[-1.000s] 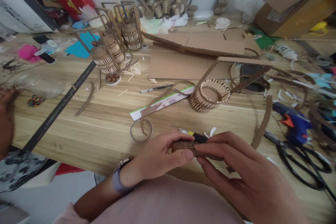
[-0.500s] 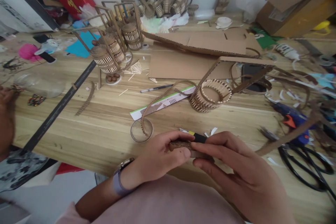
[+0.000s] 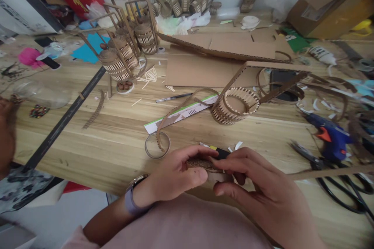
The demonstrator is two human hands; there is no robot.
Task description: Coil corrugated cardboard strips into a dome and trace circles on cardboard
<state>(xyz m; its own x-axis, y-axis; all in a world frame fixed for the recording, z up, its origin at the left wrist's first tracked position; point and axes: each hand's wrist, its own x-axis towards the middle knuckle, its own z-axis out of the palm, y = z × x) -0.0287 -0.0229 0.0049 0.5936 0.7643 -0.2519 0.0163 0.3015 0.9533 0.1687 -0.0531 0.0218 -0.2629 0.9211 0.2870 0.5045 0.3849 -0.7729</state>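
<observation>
1. The left hand point(image 3: 175, 173), a watch point(image 3: 138, 181) on its wrist, is clamped on a flat, rounded brown disc with a rough, ridged top point(image 3: 200, 163) — thumb along the near side, fingers curled round the far side. The disc sits between the two hands, close to the person's body, above the near edge of the pale wooden table point(image 3: 117, 140).

2. The right hand point(image 3: 263, 192) meets the disc's right end; its fingers are bent and close together, the thumb lower and apart from them. Whether they pinch anything firmly, I cannot tell.

3. A long, thin brown cardboard strip point(image 3: 330, 172) runs out from behind the right hand, passing over the black-handled scissors point(image 3: 312, 161). A blue glue gun with an orange trigger point(image 3: 333, 136) lies just beyond them.

4. Behind the fingers is a black-and-yellow cutter knife point(image 3: 222, 153), partly hidden. Farther back stands a round basket of pale sticks and brown bands point(image 3: 223, 116) — a tall brown frame slants from it to the right.

5. At the far left, part of another person's hand point(image 3: 6, 136) shows.
</observation>
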